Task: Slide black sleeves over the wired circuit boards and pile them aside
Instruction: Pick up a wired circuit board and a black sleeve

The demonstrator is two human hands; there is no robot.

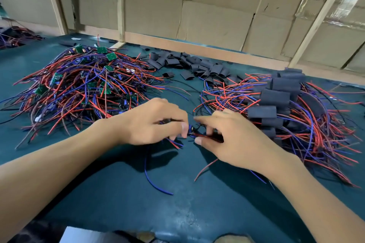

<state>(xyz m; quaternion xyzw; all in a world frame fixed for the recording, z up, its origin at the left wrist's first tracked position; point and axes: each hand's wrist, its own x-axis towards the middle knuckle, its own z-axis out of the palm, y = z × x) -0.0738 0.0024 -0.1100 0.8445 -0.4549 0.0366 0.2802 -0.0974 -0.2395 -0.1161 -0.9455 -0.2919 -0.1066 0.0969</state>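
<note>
My left hand and my right hand meet at the middle of the table, both pinching one wired circuit board whose red and blue wires trail toward me. The board itself is mostly hidden by my fingers, and something dark sits under my right fingers; I cannot tell whether it is a sleeve. A heap of bare green boards with wires lies to the left. Loose black sleeves lie at the back centre. Sleeved boards are piled at the right.
The dark green table mat lies bare in front of my hands. A wooden frame with cardboard sheets closes off the back. Another tangle of wires lies at the far left. A pale object sits at the near edge.
</note>
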